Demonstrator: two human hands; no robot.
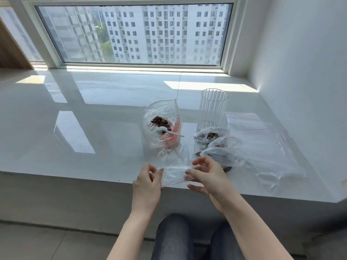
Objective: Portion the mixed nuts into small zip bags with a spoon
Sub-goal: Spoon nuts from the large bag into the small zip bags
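Note:
A small clear zip bag (175,174) hangs at the sill's front edge between my hands. My left hand (147,184) pinches its left side, and my right hand (205,175) grips its right side near the red zip line. Behind them a large open bag (161,124) holds the mixed nuts (160,121), with a white plastic spoon (170,132) lying in its mouth. To the right lie two small bags with nuts in them (209,136) (223,152).
A ribbed clear glass (212,109) stands behind the filled bags. Several flat zip bags (262,136) are spread at the right, near the white wall. The white sill (84,119) runs below a window. My knees are below the sill's edge.

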